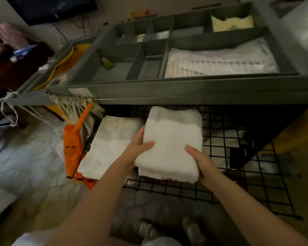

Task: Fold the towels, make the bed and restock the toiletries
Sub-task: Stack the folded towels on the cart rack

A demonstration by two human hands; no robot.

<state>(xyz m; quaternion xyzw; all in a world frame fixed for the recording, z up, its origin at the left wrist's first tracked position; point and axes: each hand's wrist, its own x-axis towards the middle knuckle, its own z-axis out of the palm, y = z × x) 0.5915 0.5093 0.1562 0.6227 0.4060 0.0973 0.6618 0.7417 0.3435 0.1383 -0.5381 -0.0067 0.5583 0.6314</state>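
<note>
Head view: folded white towel (pixel 171 144), thick terry, squared into a rectangle, stacked layers showing at the near edge, a greyer band across the far end. Left hand (pixel 138 148) grasps its left side, thumb on top, fingers tucked down the edge. Right hand (pixel 203 162) grasps the near right corner, thumb on top, fingers underneath. The towel is over the black wire shelf (pixel 238 176), below the grey compartment tray (pixel 167 89) of the cart; can't tell if it rests on the wire or is held just above. Just left of it, a second folded towel (pixel 110 148) with a ribbed far end lies on the shelf's left end. Orange dustpan (pixel 73 150) hangs at the shelf's left side. In the tray: clear-wrapped white packets (pixel 220 63) in the big compartment, a pale yellow cloth (pixel 232 23) in the far right one. Shoes (pixel 192 229) at the bottom edge.
</note>
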